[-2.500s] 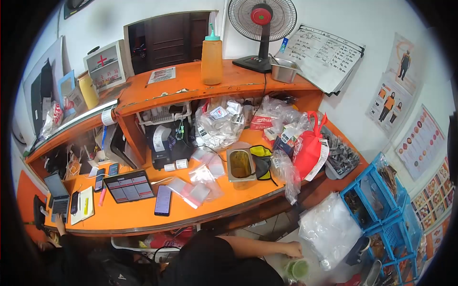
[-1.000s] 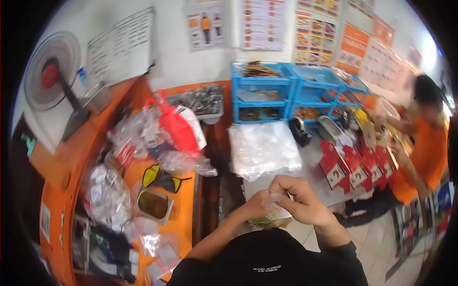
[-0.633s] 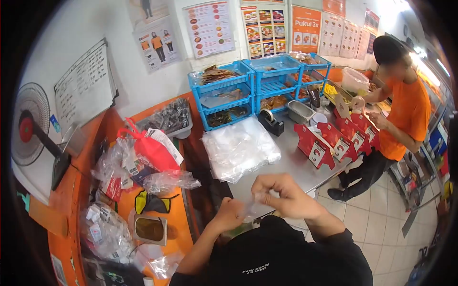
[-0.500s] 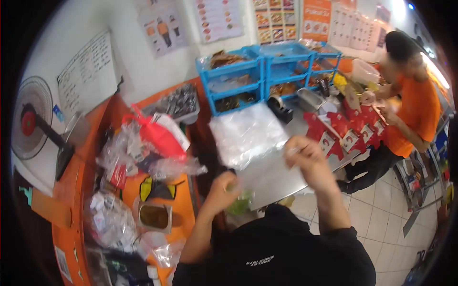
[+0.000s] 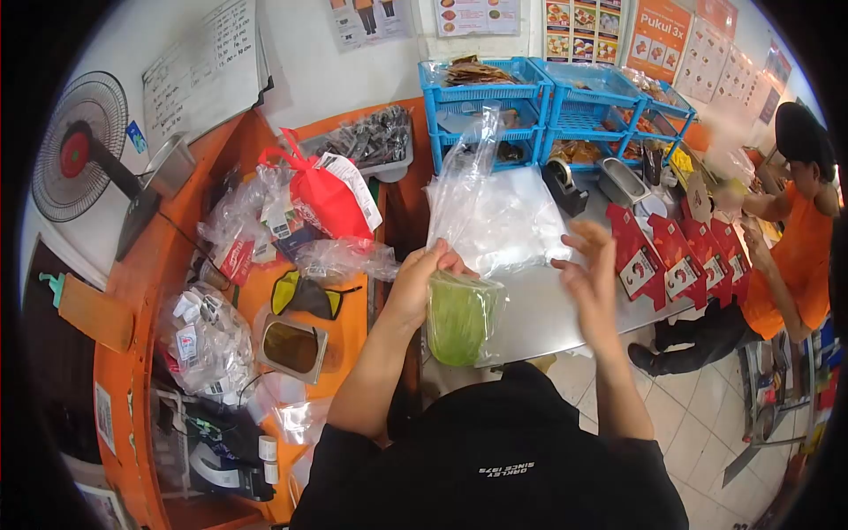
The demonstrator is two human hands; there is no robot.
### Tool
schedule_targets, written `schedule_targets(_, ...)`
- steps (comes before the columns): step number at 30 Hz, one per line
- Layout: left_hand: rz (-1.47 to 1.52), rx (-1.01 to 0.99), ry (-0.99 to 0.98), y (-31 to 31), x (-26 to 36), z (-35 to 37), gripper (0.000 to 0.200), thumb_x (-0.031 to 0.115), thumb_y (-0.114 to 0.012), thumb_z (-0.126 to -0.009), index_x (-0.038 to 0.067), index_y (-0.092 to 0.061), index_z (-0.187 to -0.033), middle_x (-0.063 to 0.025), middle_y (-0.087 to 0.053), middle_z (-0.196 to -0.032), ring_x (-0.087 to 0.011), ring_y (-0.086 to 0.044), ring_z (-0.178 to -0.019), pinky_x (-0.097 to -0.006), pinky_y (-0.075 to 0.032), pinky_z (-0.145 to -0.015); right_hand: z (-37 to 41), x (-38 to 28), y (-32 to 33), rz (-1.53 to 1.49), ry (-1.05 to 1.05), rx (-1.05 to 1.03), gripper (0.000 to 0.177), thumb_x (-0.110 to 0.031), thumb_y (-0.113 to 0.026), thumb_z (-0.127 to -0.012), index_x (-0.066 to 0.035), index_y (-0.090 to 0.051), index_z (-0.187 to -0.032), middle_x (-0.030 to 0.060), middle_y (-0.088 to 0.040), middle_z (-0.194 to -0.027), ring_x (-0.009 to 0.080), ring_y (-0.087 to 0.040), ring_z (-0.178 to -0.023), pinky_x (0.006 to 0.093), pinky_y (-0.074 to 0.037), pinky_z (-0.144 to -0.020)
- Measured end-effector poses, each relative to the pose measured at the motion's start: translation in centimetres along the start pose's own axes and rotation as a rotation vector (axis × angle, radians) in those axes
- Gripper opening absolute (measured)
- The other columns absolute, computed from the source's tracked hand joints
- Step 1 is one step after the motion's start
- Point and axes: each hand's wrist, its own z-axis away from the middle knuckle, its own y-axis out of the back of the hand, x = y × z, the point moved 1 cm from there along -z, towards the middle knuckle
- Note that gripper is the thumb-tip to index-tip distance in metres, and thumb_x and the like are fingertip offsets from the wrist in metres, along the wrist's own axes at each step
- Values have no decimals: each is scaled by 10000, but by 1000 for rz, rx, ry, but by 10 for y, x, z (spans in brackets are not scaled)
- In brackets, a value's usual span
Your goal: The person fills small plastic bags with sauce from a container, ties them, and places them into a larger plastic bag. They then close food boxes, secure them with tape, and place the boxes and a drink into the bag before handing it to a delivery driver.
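Observation:
My left hand (image 5: 420, 278) is closed on the gathered neck of a clear plastic bag (image 5: 460, 325) with something leafy green in it. The filled part hangs below my fist, over the near edge of the steel table (image 5: 528, 320). Above the fist, the bag's long empty top sticks up in loose folds. My right hand (image 5: 590, 281) is raised to the right of the bag, fingers apart and holding nothing. Just beyond both hands lies a stack of flat clear plastic bags (image 5: 521, 221). Behind that stack's right side stands a black tape dispenser (image 5: 565, 189).
Blue tiered trays (image 5: 484, 93) with packets line the wall. Red printed cartons (image 5: 638, 261) stand at right, where a person in orange (image 5: 782, 265) works. On the left, an orange counter (image 5: 340, 389) carries a red bag (image 5: 329, 201), a metal container (image 5: 291, 346) and plastic-wrapped goods.
The green bag, mostly hidden low by my left hand before, has come up into plain view with its top upright. My right hand's curled fingers have spread. The camera view has shifted.

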Motion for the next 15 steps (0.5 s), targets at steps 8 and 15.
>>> schedule_targets(8, -460, -414, 282, -39, -28, -23, 407, 339, -456, -997, 8, -582, -797, -77, -619, -766, -175, -630, -778, -293, -483, -716, -27, -7, 12, 1184, 681, -519, 301, -96, -600, -788, -106, -667, -1082, 84, -310, -1509, 396, -217, -1377, 486, -190, -1123)
schedule_targets(15, -1032, -553, 90, -98, -16, -57, 408, 334, -434, -1001, -16, -591, -862, -134, -647, -829, -242, -634, -797, -367, -476, -746, -35, 29, 67, 64, -6, -722, 250, -225, -542, -919, -42, -680, -1018, 122, -296, -1507, 393, -125, -1403, 513, -105, -1122)
